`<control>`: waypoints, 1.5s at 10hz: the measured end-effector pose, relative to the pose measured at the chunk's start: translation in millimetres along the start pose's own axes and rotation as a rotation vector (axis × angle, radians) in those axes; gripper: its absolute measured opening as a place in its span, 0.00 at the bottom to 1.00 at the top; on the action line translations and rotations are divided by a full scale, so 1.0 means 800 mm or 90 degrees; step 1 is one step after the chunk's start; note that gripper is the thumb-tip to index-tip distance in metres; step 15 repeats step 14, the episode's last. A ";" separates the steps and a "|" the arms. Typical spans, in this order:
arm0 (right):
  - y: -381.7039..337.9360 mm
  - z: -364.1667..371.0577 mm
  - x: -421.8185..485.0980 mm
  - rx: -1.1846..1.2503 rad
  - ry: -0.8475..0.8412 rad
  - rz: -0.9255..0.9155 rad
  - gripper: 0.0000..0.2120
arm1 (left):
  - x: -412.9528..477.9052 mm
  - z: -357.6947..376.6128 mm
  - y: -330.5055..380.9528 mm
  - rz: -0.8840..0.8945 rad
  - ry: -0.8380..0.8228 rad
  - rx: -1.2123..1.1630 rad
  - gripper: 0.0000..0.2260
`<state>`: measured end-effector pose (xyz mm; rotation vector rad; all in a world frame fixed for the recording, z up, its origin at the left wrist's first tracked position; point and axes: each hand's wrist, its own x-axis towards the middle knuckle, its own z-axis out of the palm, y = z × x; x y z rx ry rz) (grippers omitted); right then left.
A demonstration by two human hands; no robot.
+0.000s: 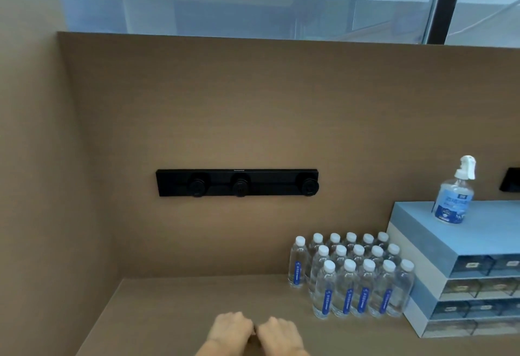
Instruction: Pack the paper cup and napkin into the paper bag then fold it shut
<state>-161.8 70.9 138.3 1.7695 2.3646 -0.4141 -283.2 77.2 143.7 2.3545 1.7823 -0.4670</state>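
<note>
My left hand (pixel 230 329) and my right hand (pixel 278 333) sit side by side at the bottom edge of the head view, backs up, fingers curled downward, knuckles almost touching. They rest over the brown tabletop (pixel 174 308). A small dark sliver shows between them, and I cannot tell what it is. Whatever lies under the palms is hidden or cut off by the frame edge. No paper bag, paper cup or napkin is visible.
A block of several water bottles (pixel 354 279) stands to the right on the table. Beside it is a blue drawer unit (pixel 461 265) with a spray bottle (pixel 454 192) on top. A black socket strip (pixel 237 182) is mounted on the brown back panel.
</note>
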 end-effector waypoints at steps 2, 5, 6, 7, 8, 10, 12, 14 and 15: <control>0.005 0.003 -0.015 -0.019 0.027 0.009 0.15 | -0.012 0.005 0.007 -0.002 0.049 0.033 0.12; 0.006 0.013 -0.018 -0.012 0.087 0.013 0.15 | -0.015 0.010 0.015 -0.022 0.079 0.010 0.11; 0.006 0.014 -0.018 -0.009 0.100 0.012 0.15 | -0.015 0.012 0.014 -0.026 0.084 -0.009 0.10; 0.006 0.016 -0.018 -0.003 0.108 0.007 0.14 | -0.016 0.017 0.010 -0.027 0.082 -0.027 0.09; 0.007 0.022 -0.016 -0.003 0.108 0.013 0.14 | -0.013 0.027 0.005 -0.034 0.086 -0.041 0.07; 0.012 0.030 -0.009 -0.011 0.093 0.025 0.12 | -0.004 0.030 0.003 -0.035 0.072 -0.028 0.08; 0.009 0.022 -0.001 -0.022 0.066 0.022 0.13 | 0.004 0.020 0.000 -0.017 0.043 0.006 0.09; 0.006 -0.012 0.003 -0.026 0.061 0.012 0.11 | 0.006 -0.017 -0.001 -0.013 0.017 -0.007 0.10; 0.006 -0.012 0.003 -0.026 0.061 0.012 0.11 | 0.006 -0.017 -0.001 -0.013 0.017 -0.007 0.10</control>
